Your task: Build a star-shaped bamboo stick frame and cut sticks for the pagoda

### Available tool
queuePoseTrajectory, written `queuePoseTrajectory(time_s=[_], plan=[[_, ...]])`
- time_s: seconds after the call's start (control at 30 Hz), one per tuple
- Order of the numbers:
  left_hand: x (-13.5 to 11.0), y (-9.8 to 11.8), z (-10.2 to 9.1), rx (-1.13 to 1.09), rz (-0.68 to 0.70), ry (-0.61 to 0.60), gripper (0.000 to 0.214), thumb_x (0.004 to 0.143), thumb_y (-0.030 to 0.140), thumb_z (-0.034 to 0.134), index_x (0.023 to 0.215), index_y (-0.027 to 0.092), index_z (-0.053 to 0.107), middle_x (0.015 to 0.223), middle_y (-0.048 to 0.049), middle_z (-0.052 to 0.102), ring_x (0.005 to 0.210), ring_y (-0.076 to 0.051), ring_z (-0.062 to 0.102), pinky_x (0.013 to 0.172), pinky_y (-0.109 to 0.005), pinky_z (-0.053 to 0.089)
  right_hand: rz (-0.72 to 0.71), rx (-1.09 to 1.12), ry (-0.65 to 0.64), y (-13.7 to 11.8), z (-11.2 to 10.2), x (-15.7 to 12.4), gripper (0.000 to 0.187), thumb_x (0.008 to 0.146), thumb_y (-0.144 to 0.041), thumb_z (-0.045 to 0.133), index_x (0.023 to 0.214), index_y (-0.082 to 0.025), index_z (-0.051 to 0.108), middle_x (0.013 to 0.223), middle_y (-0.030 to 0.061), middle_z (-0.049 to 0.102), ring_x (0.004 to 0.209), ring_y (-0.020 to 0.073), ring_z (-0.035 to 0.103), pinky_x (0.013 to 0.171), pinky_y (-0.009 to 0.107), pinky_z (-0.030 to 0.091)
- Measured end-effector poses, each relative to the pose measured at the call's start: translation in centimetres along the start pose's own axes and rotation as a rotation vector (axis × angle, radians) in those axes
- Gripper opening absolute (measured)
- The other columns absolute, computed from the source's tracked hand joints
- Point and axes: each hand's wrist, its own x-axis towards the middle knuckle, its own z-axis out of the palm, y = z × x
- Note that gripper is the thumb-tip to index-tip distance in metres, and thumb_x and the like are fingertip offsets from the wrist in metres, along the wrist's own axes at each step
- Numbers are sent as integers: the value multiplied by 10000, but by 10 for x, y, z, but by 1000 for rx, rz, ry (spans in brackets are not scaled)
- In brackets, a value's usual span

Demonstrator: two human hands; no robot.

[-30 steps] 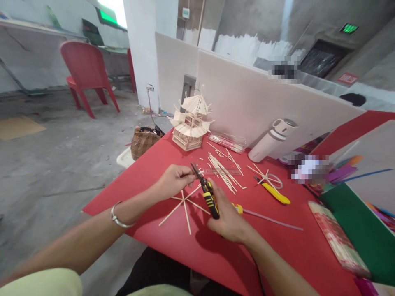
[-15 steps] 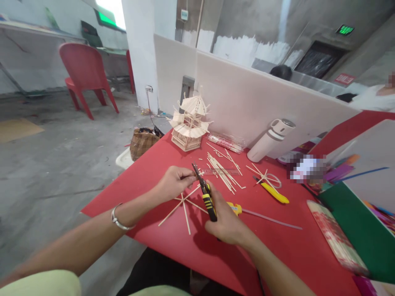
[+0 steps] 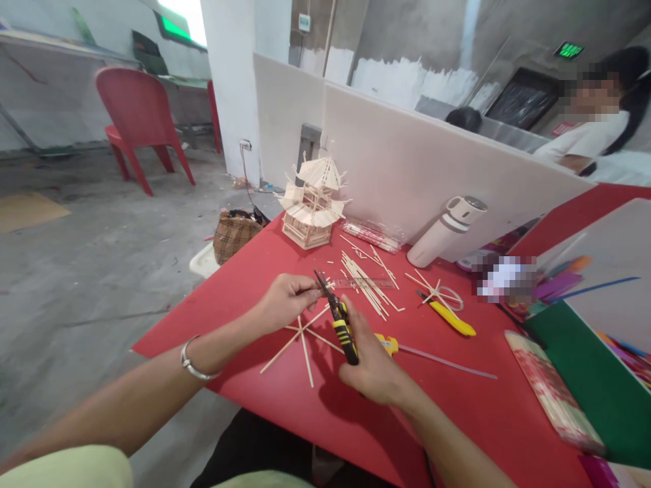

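My right hand [image 3: 373,359] grips long-nosed pliers [image 3: 344,332] with black and yellow handles, their jaws pointing up and left. Close to those jaws, my left hand [image 3: 289,298] is closed in a pinch; what sits between its fingertips is too small to make out. Below the two hands, a star-shaped frame of thin wooden sticks [image 3: 303,331] lies flat on the red table [image 3: 254,400]. A yellow glue gun [image 3: 387,344], partly hidden behind my right hand, has a long translucent glue stick [image 3: 447,361] coming out of it.
Loose sticks [image 3: 367,288] lie beside a clear ruler [image 3: 381,283]. Behind stand a stick-built pagoda [image 3: 312,203] and a white bottle [image 3: 445,234]. Yellow-handled cutters [image 3: 452,318] touch a second stick star [image 3: 432,290]. A stick pack [image 3: 554,393] lies right; a person [image 3: 590,135] is beyond the partition.
Both hands stay almost in place, with the pliers' jaws shifted very slightly left. Beyond the partition, the person at the right has moved further into view.
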Motion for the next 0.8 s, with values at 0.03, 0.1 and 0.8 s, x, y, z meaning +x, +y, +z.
queuePoseTrajectory(time_s=[0.03,0.1,0.8], plan=[[1,0,-1,-10,-2,-1,320,827,318,559,556,152,524,511,31,437,484,-68,331,501,-202,288,25,34,-24,-1,-2,-1,1104,640,-192,595,1628,-266,107,1416,108,491,1265,313,503,1069,462,389],[3,-1,-3,-19,-6,-13,341,835,351,573,564,148,539,514,31,438,488,-67,324,505,-207,285,89,108,-78,-3,-5,-3,1074,626,-189,589,1611,-296,176,1242,58,572,1036,253,577,928,399,453],[39,-45,-13,-249,-364,112,423,657,498,815,813,113,731,527,12,567,411,-44,317,431,-211,212,188,1602,-486,5,6,44,259,601,-293,592,853,-233,581,861,30,627,789,199,589,855,445,523]])
